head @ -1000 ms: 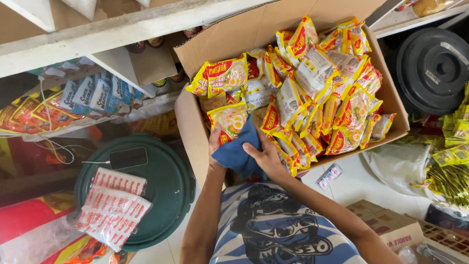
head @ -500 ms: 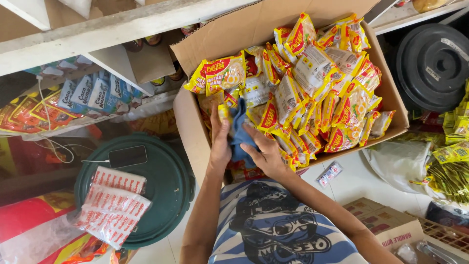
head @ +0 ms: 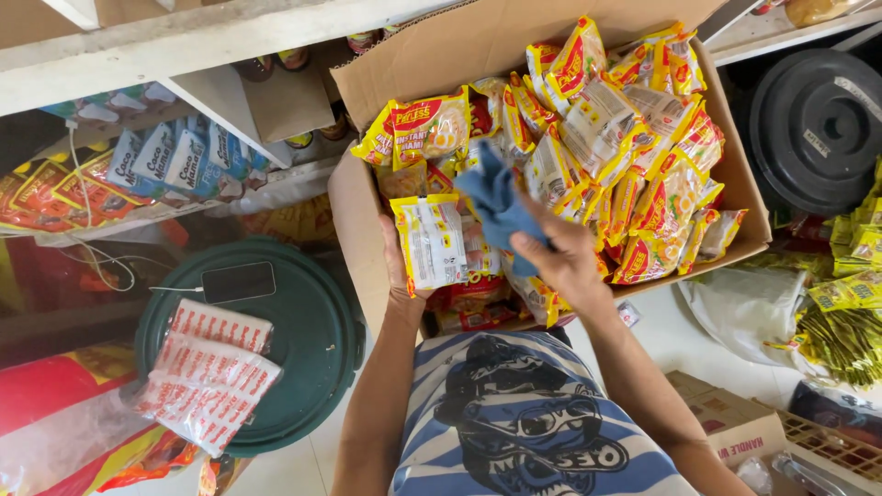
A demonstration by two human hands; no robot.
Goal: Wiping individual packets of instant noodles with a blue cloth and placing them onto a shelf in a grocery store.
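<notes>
The left hand (head: 397, 266) grips a yellow noodle packet (head: 430, 241) upright over the open cardboard box (head: 360, 216), fingers hidden behind it, presenting its face to the blue cloth (head: 496, 202) pinched in the right hand (head: 560, 262).

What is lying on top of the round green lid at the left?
On the green lid lie a black phone and red-and-white packets. Whatever is beneath the packets is covered.

Pale tiled floor (head: 680, 340), white wooden shelving (head: 202, 37) overhead, green bin lid (head: 312, 340), black bin lid (head: 818, 129), daylight.
</notes>
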